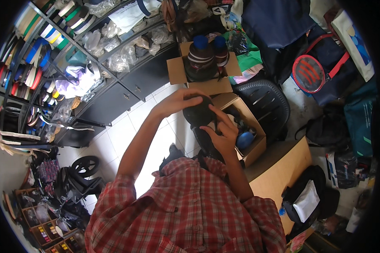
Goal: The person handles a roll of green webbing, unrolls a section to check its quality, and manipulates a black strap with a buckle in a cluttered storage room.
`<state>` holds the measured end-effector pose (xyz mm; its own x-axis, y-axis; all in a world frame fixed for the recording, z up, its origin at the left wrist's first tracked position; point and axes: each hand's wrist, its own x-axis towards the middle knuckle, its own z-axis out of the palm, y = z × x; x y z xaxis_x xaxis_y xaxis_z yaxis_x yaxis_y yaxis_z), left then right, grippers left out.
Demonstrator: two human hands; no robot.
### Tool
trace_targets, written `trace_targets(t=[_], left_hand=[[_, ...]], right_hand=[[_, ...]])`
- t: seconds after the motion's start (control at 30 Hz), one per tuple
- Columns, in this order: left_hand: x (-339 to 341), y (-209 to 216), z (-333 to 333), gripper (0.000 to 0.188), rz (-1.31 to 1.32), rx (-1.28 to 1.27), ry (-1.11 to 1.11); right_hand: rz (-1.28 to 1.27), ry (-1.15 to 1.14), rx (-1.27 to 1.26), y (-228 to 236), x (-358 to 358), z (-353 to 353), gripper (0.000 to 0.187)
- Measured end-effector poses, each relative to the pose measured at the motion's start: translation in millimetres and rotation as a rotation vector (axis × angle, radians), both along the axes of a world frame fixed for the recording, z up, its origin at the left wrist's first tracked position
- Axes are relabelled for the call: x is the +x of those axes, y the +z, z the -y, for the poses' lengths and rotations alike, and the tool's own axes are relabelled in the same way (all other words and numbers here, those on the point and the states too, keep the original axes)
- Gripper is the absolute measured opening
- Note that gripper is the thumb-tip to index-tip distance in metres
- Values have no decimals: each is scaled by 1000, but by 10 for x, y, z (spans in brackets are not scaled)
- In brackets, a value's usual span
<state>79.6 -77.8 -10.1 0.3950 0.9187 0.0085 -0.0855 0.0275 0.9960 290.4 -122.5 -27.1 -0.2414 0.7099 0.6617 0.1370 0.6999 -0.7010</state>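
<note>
My left hand (178,101) lies curled over the top of a dark round object (198,113) held in front of my chest. My right hand (222,134) grips the same object from its lower right, fingers spread along its edge. Right below and to the right of it stands an open cardboard box (252,126) with a blue-capped dark item (244,139) inside. Further away, a second open cardboard box (177,69) holds two dark bottles with blue caps (202,54). What the dark object is cannot be made out.
Wire shelves (50,46) with tape rolls and plastic bags line the left above black drawers (114,99). A black plastic chair (264,101) stands behind the box. Bags pile up at right, a black pouch (306,202) lies on a wooden tabletop (278,170), and a wheeled cart (85,165) sits on the white tiles.
</note>
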Motion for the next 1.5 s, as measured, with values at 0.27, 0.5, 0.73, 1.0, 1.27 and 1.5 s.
trace_targets(t=[0.27, 0.5, 0.73, 1.0, 1.27, 1.5], left_hand=[[351, 103, 121, 30, 200, -223, 359], [232, 115, -16, 30, -207, -1, 277], [208, 424, -298, 31, -473, 159, 173], [287, -86, 18, 44, 351, -197, 993], [-744, 365, 597, 25, -331, 11, 446], [-1252, 510, 1293, 28, -249, -78, 1047]], right_hand=[[-79, -104, -101, -107, 32, -118, 53], [-27, -35, -74, -86, 110, -201, 54], [-173, 121, -334, -19, 12, -498, 49], [104, 185, -126, 198, -313, -688, 47], [202, 564, -164, 116, -911, -437, 40], [175, 670, -112, 318, -1734, -16, 20]])
